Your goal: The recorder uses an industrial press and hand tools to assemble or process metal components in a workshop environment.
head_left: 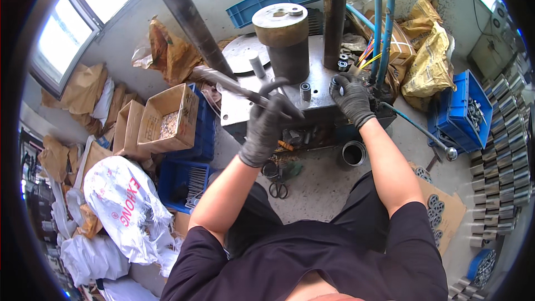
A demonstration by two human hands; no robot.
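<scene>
My left hand, in a dark grey work glove, is closed around a long metal rod. The rod slants from the upper left down across the front of the steel press table. My right hand, gloved alike, pinches a small round metal part that looks like a bearing; the fingers partly cover it. Between the hands a short metal cylinder with a ring-shaped top stands upright on the table. Behind it rises the thick press ram. Several small bearings sit beyond my right hand.
Two dark steel columns flank the ram. Blue hoses hang at the right. Cartons and a blue bin of rods stand left; a blue crate of metal parts and stacked metal cylinders are right.
</scene>
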